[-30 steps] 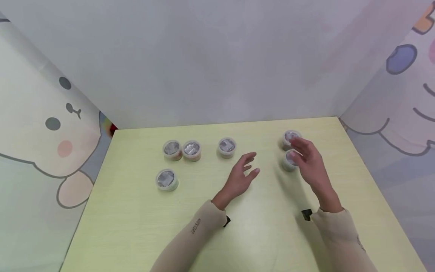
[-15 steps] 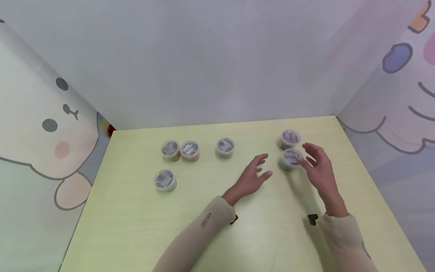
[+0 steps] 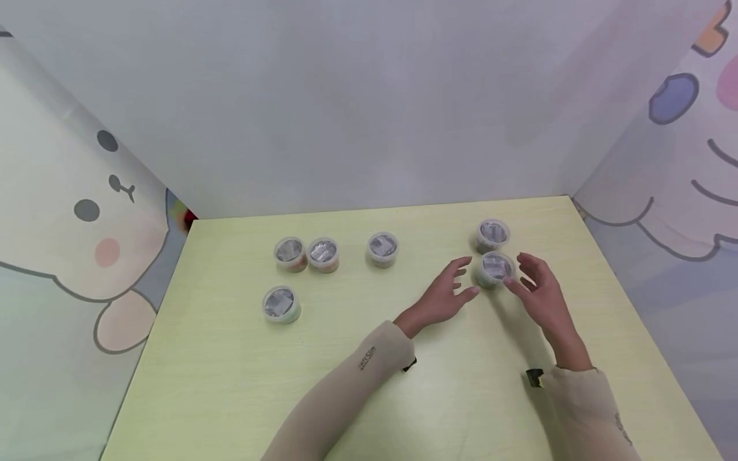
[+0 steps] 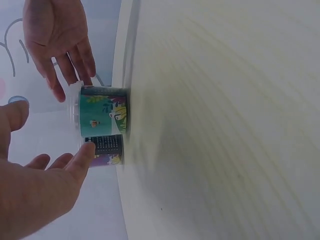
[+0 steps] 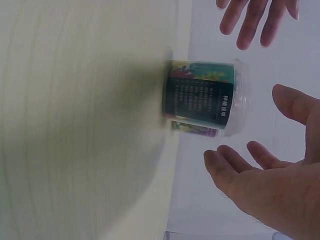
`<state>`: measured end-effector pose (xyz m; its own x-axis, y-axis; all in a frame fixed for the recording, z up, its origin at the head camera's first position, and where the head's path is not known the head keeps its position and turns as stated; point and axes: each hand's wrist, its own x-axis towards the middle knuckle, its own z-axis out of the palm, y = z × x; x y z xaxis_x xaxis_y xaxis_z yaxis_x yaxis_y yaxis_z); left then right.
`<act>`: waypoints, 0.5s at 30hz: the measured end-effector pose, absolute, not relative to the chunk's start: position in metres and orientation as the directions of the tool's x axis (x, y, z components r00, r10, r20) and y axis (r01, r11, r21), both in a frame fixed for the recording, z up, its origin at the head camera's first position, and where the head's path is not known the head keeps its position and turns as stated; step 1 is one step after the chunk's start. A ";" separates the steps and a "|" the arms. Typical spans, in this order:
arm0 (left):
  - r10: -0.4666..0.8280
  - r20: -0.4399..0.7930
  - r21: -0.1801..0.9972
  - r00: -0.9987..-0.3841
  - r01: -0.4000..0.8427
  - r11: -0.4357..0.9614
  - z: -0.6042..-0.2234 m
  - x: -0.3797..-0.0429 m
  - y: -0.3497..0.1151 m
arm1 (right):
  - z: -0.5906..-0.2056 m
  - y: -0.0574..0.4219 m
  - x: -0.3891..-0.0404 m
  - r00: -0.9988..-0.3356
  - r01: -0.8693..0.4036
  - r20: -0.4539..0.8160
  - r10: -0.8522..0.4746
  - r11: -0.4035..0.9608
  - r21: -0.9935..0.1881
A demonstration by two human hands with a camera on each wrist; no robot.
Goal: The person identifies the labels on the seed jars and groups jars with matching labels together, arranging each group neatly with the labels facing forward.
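Observation:
A round tub with a clear lid and a green printed label (image 4: 102, 111) stands upright on the table, between my two hands. From its left side my left hand (image 3: 441, 296) reaches in, thumb and fingers spread and holding nothing. On the other side my right hand (image 3: 542, 296) hovers with fingers loosely bent; in the right wrist view a gap shows between it and the green tub (image 5: 200, 95). Just behind stands a second tub (image 3: 492, 234) with a purple label, partly hidden by the green one in both wrist views.
Farther left on the pale yellow table (image 3: 230, 384) stand a lone tub (image 3: 383, 248), a side-by-side pair of tubs (image 3: 291, 253), and a nearer tub (image 3: 281, 303). A white cloth wall (image 3: 369, 115) rises along the back edge, and printed cloths hang at both sides.
My left hand has moved right, up close to the green tub. My right hand has drawn back a little from above the two right-hand tubs to the right of the green one. The tubs stay put.

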<state>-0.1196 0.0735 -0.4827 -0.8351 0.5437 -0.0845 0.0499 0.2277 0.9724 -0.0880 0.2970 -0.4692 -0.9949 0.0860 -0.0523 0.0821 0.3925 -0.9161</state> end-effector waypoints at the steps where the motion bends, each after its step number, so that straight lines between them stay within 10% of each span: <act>1: 0.546 -0.089 0.972 -0.833 0.047 0.230 -0.483 -0.120 0.075 | -0.470 0.298 -0.088 -0.995 0.085 -0.061 0.075 0.392 -0.916; 15: 0.544 -0.169 0.969 -0.822 -0.037 0.245 -0.490 -0.126 0.091 | -0.480 0.299 -0.092 -0.989 0.122 -0.145 -0.024 0.413 -0.903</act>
<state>-0.1259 0.0912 -0.4902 -0.8216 0.5444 -0.1692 -0.0369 0.2453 0.9687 -0.0920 0.2989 -0.4800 -0.9892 -0.0240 -0.1448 0.1221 0.4125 -0.9027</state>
